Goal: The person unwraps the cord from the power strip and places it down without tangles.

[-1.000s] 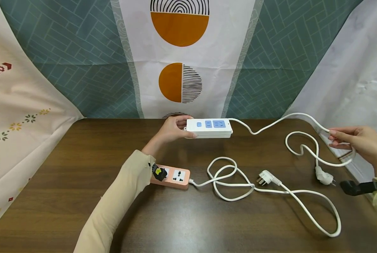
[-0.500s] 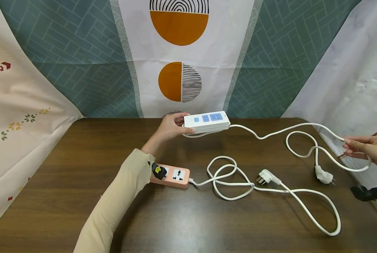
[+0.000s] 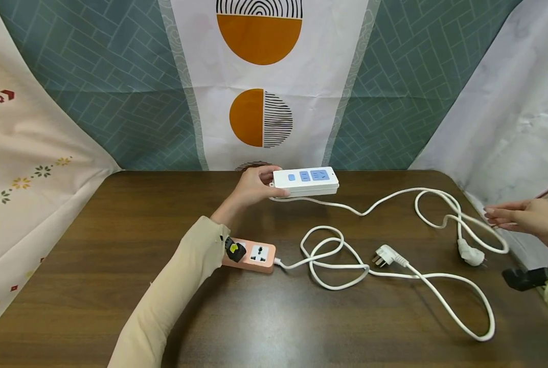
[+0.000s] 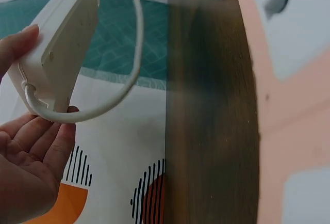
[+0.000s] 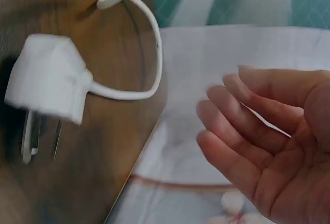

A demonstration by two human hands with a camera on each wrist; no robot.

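My left hand (image 3: 254, 188) grips one end of a white power strip (image 3: 305, 182) with blue sockets, held up near the back of the table. In the left wrist view its cord (image 4: 124, 91) leaves the gripped end and bends back beneath the strip. The cord runs right across the table to a loop and a white plug (image 3: 471, 252) at the right edge. My right hand (image 3: 527, 217) hovers off that edge with relaxed fingers, holding nothing. The right wrist view shows the bare palm (image 5: 289, 182) and the plug's metal pins at left.
A pink power strip (image 3: 251, 255) lies mid-table, partly behind my left wrist camera. Its white cord (image 3: 334, 289) makes a loose knot, and its plug (image 3: 389, 256) lies right of centre. Patterned cloth (image 3: 131, 102) hangs behind the table and along both sides.
My right hand has let go of the white cord, which has dropped onto the table at the right. The white strip in my left hand has tilted and shifted slightly.
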